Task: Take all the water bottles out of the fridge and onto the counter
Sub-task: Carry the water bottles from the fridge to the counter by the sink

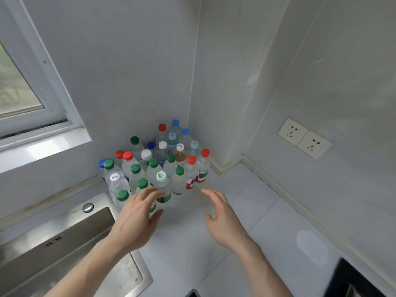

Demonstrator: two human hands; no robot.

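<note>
Step looks like setting down/releasing a bottle at front of cluster: ease L hand [137, 213] off w/o knocking neighbours. Its fingers [150, 195] are spread, around but not clearly gripping the front bottle [164, 189]. R hand [222, 215] released, holding nothing. Water bottles [158, 159]: clear plastic, green/red/blue/white caps, packed upright in worktop [267, 221] corner.

Home kitchen, steel sink [64, 239] set in a white counter [267, 221], tiled walls, wall sockets [304, 138], window [19, 88]
</note>
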